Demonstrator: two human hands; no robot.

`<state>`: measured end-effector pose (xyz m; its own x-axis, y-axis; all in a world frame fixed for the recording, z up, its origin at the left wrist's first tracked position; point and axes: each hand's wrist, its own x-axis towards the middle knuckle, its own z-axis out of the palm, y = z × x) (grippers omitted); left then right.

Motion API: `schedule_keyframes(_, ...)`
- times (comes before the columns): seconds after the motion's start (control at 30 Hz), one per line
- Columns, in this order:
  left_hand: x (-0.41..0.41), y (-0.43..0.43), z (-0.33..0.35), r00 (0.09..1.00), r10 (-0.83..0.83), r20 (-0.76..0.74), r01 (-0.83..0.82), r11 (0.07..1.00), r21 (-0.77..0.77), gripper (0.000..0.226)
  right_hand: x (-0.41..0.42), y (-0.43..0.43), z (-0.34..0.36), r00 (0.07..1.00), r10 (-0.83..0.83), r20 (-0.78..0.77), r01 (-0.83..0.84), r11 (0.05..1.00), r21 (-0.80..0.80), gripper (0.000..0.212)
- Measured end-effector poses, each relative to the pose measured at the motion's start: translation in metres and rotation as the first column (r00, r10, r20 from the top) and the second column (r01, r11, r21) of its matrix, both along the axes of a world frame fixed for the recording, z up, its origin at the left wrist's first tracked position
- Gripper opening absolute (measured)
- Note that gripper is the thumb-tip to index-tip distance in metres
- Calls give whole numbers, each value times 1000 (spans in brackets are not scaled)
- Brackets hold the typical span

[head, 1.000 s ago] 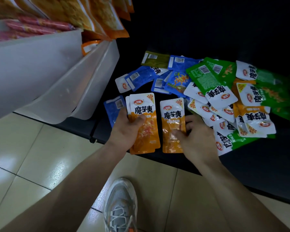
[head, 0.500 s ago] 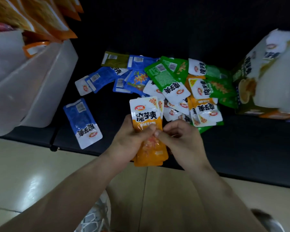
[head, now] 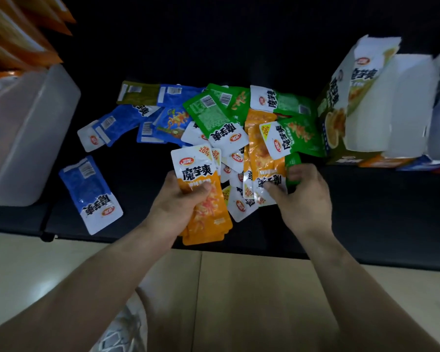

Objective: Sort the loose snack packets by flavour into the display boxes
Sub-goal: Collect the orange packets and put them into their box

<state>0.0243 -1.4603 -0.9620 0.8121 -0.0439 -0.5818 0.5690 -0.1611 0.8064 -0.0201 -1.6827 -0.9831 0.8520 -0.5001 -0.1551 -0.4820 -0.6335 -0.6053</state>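
At the near edge of the dark counter, the left hand is clenched round a stack of orange packets, thumb across the front, white label end pointing away from the person. The right hand pinches the near white end of another orange packet, which lies in the mixed pile.

That packet's long axis runs almost straight away from the person. Its label end is under the right thumb and its orange body reaches up beneath a green packet that overlaps its far end. So it lies just to the right of the held stack and roughly parallel to it, but turned end for end. The right hand is plainly the nearer one.

The move probably calls for drawing the packet toward the person, out from under the green one. It would then need turning so that the labels match before it joins the stack.

The display boxes stand open at the right of the counter, beside the pile. A lone blue packet lies well apart on the left.
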Motion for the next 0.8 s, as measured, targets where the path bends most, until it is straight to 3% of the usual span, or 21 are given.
schedule_keyframes(0.07, 0, -2, 0, 1000, -17, 7, 17, 1000, 20, 38, 3, -2, 6, 996, -71, -46, 78, 976, 204, 58)
schedule_keyframes(0.17, 2, -3, 1, 1000, -22, 13, 22, 999, 36, 35, -1, -6, 10, 999, -8, -51, 22, 954, 299, 26)
schedule_keyframes(0.27, 5, -1, 3, 999, -24, 25, 23, 999, 37, 34, -8, -11, 17, 999, 26, 27, -35, 909, 415, 15)
schedule_keyframes(0.5, 18, 19, 10, 995, 90, 49, -92, 995, 35, 43, 6, -9, 51, 981, 85, 176, -187, 670, 718, 25)
schedule_keyframes(0.57, 20, 27, 11, 991, 126, 40, -127, 992, 23, 40, 15, -8, 58, 967, 196, 162, -250, 627, 737, 27)
schedule_keyframes(0.7, 21, 36, 12, 991, 130, 35, -130, 992, -1, 44, 38, 1, 65, 863, 504, 44, -422, 668, 613, 34)
schedule_keyframes(0.8, 19, 37, 9, 992, 122, 20, -121, 992, -34, 34, 53, 21, 66, 850, 527, -26, -428, 717, 551, 41)
